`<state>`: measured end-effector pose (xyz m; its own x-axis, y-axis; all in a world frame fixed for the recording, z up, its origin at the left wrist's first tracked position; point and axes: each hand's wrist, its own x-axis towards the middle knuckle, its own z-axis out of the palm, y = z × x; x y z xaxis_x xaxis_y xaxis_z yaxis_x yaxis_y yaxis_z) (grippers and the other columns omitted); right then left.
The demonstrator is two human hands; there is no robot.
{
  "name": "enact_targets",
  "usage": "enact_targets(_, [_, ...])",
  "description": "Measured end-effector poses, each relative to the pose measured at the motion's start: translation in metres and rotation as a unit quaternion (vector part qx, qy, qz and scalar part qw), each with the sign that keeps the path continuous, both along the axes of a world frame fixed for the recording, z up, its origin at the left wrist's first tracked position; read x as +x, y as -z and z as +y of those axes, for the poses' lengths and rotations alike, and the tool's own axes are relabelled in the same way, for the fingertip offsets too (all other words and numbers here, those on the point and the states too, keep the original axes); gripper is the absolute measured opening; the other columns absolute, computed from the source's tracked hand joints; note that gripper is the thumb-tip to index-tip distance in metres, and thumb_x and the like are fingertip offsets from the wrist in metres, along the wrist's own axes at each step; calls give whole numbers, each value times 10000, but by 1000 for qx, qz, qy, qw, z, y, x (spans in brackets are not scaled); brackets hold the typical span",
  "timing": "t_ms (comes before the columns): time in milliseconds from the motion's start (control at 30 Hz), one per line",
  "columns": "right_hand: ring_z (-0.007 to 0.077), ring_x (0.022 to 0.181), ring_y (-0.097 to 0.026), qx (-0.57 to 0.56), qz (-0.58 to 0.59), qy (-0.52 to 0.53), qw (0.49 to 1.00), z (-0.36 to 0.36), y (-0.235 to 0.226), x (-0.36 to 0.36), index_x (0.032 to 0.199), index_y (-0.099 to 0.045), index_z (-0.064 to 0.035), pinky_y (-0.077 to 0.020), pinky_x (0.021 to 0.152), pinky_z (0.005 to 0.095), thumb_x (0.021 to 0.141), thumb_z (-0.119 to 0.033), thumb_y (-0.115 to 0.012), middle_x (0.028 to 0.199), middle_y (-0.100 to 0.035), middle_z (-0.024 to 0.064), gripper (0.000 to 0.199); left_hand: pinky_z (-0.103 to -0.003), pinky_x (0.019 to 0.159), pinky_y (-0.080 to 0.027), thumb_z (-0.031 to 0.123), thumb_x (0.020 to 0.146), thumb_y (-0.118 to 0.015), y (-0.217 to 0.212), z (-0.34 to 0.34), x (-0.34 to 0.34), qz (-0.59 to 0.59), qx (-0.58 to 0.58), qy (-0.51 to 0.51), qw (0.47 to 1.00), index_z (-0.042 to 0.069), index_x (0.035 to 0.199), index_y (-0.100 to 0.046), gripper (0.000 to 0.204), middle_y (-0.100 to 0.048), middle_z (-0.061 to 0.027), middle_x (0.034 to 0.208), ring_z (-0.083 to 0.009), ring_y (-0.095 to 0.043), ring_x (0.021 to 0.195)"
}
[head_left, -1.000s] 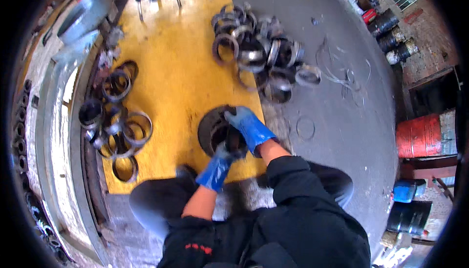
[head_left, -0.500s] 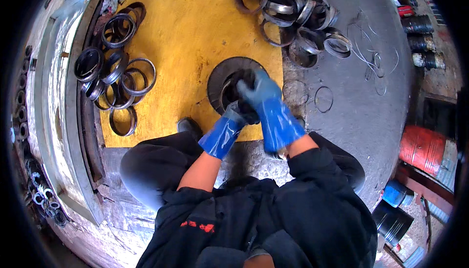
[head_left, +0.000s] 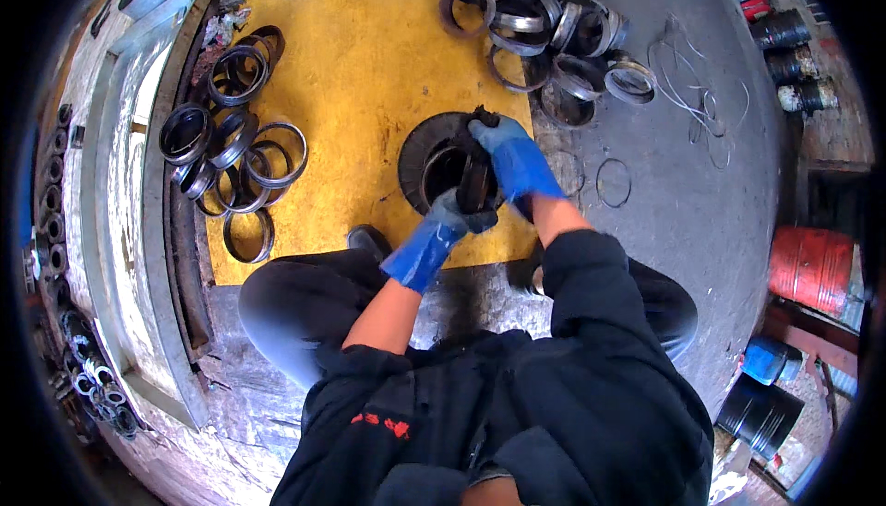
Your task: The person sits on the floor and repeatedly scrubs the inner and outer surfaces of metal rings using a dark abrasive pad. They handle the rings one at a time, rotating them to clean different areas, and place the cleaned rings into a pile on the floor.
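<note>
Both my hands wear blue rubber gloves. My left hand [head_left: 450, 214] is closed round the lower part of a dark, wet-looking ring [head_left: 473, 181], which stands on edge between my hands. Against the ring's upper right side, my right hand [head_left: 503, 139] is closed on a black crumpled wad [head_left: 484, 117], perhaps a rag; its exact kind cannot be made out. Just behind and below them is a round black pan [head_left: 417, 157] on the yellow floor panel, with a dark opening in its middle. My gloves and the ring hide its right part.
Dark rings [head_left: 245, 160] lie piled at left, beside a long pale metal frame [head_left: 115, 192]. A bigger heap of metal rings [head_left: 554, 17] is at the far right of the yellow panel [head_left: 351, 63]. Loose wire [head_left: 703, 109] lies on grey floor; a red drum [head_left: 810, 268] stands at right.
My right hand has moved slightly up and right, blurred before and clearer now. The ring between my hands shows more plainly. The whole view has shifted a little.
</note>
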<state>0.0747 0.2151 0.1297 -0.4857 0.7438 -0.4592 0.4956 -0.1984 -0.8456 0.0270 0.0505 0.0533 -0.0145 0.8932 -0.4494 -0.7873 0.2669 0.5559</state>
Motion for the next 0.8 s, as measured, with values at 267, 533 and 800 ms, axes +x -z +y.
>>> enact_targets(267, [363, 1016, -647, 536, 53, -34, 842, -129, -14, 44, 1300, -551, -79, -530, 871, 423, 742, -349, -771, 1228, -609, 191, 657, -347, 875, -500, 159, 848, -700, 37, -4, -4, -41, 42, -40, 997, 58, 1113, -631, 291, -654, -70, 1058, -190, -611, 948])
enact_targets(533, [299, 961, -660, 118, -116, -25, 986, -10, 30, 8, 1185, -625, -46, -507, 845, 373, 828, -393, -668, 1026, -687, 168, 499, -326, 749, -550, 106, 739, -817, -6, -21, 10, 111, -70, 38, 991, 59, 989, -697, 281, -694, -60, 939, -136, -652, 808])
enact_targets(800, [291, 932, -657, 139, -122, -162, 969, 21, 6, 2, 1098, -676, -46, -476, 820, 388, 861, -453, -620, 1009, -697, 157, 475, -275, 655, -522, 33, 660, -857, -16, -17, 0, 168, -63, 68, 981, 68, 972, -701, 351, -691, -12, 858, -114, -632, 739])
